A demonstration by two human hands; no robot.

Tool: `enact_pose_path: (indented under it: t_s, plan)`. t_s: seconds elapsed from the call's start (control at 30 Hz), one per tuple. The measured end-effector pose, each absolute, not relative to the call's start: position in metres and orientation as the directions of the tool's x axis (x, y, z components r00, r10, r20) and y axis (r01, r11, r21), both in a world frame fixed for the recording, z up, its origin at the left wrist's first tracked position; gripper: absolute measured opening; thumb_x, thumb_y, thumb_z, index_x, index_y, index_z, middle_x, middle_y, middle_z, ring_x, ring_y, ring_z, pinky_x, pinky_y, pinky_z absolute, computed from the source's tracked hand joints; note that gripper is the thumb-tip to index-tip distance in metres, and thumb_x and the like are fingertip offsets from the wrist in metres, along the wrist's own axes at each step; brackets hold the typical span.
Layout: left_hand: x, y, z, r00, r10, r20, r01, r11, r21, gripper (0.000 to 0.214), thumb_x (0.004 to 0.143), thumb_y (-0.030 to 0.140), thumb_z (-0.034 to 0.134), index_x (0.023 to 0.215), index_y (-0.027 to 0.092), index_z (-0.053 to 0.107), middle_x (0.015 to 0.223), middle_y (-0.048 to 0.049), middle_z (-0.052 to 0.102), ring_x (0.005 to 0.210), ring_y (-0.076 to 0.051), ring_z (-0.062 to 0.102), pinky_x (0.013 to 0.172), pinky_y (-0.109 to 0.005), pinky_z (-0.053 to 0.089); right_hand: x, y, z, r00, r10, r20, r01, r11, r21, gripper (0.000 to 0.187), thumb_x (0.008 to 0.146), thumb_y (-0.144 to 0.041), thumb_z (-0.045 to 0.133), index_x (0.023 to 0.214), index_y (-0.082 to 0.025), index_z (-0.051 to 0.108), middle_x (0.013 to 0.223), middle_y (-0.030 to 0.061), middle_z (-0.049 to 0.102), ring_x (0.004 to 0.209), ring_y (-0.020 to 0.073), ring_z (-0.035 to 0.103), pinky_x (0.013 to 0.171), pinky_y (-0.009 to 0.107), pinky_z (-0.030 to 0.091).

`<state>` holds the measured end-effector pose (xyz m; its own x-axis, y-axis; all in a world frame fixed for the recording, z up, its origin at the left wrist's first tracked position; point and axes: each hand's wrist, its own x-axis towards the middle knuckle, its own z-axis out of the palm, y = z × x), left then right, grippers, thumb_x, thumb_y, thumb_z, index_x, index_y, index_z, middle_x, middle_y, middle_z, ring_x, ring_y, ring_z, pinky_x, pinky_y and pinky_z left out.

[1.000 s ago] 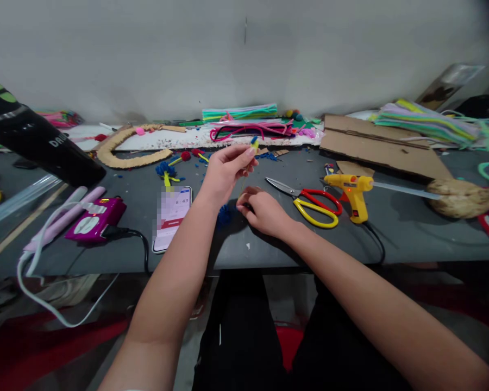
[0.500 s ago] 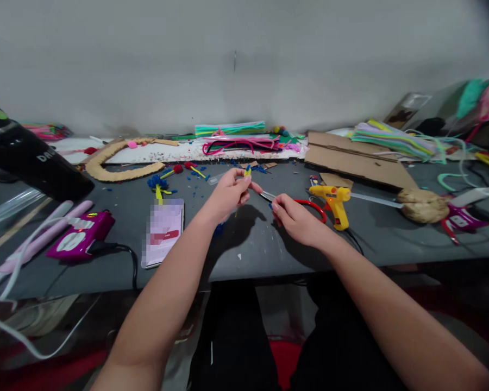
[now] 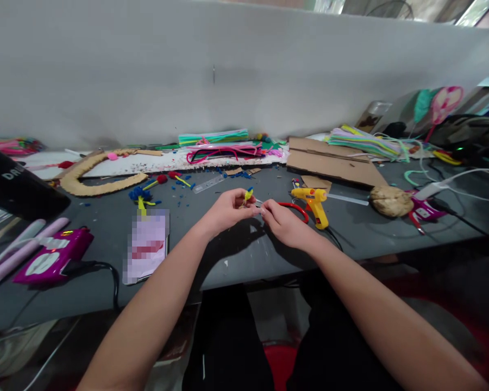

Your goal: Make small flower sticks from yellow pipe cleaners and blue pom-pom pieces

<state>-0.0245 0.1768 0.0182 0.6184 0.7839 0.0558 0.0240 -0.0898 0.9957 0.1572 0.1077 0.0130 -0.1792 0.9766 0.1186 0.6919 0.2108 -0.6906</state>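
My left hand point(image 3: 230, 210) pinches a small yellow-and-blue pipe-cleaner piece point(image 3: 249, 193), which sticks up between thumb and fingers. Close against its fingertips is my right hand point(image 3: 283, 220), its fingers pressed together; whatever they grip is hidden. A pair of red-handled scissors point(image 3: 299, 209) appears behind the right hand, partly covered by it. Left of my hands, a blue fuzzy piece with yellow stems point(image 3: 140, 195) lies on the grey table point(image 3: 236, 260), near red-tipped yellow stems point(image 3: 182, 180). Small blue fluff scraps are scattered around these.
To the right stands a yellow glue gun point(image 3: 314, 201) with a cord. Cardboard point(image 3: 338, 160) and pipe-cleaner bundles point(image 3: 214, 137) line the wall. A phone point(image 3: 149, 247), a purple power block point(image 3: 59, 255) and a black bottle point(image 3: 20, 182) occupy the left side.
My hands have come together, the right fingers now meeting the left fingertips. The view has shifted, revealing more beyond the top of the partition and on the right.
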Motion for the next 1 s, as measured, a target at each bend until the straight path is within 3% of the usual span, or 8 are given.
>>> enact_pose_path:
  t_s: [0.33, 0.63, 1.0]
  plan:
    - [-0.026, 0.177, 0.021, 0.587, 0.803, 0.106, 0.116, -0.213, 0.970, 0.032, 0.072, 0.034, 0.076, 0.088, 0.013, 0.059, 0.088, -0.0026, 0.061, 0.078, -0.012, 0.057, 0.072, -0.026, 0.046, 0.155, 0.107, 0.021, -0.218, 0.969, 0.115, 0.687, 0.237, -0.687, 0.019, 0.100, -0.034, 0.038, 0.086, -0.021, 0.044, 0.073, -0.0014, 0.049, 0.065, 0.0144, 0.046, 0.061, 0.028, 0.032]
    - [-0.020, 0.181, 0.013, 0.522, 0.844, 0.123, -0.001, -0.144, 0.990, 0.035, 0.067, 0.034, 0.079, 0.085, 0.013, 0.057, 0.083, -0.0006, 0.060, 0.075, -0.011, 0.058, 0.073, -0.026, 0.047, 0.151, 0.106, 0.014, -0.162, 0.975, 0.154, 0.486, 0.215, -0.847, 0.023, 0.097, -0.042, 0.044, 0.097, -0.021, 0.051, 0.079, -0.0009, 0.054, 0.068, 0.0139, 0.050, 0.062, 0.027, 0.038]
    - [-0.013, 0.177, 0.012, 0.505, 0.861, 0.051, -0.152, 0.030, 0.988, 0.035, 0.062, 0.026, 0.083, 0.086, 0.012, 0.061, 0.084, -0.0018, 0.064, 0.076, -0.010, 0.060, 0.075, -0.025, 0.046, 0.148, 0.109, 0.015, -0.136, 0.953, 0.271, 0.401, 0.303, -0.865, 0.015, 0.096, -0.034, 0.049, 0.092, -0.020, 0.053, 0.076, -0.0014, 0.053, 0.066, 0.0132, 0.048, 0.062, 0.028, 0.039]
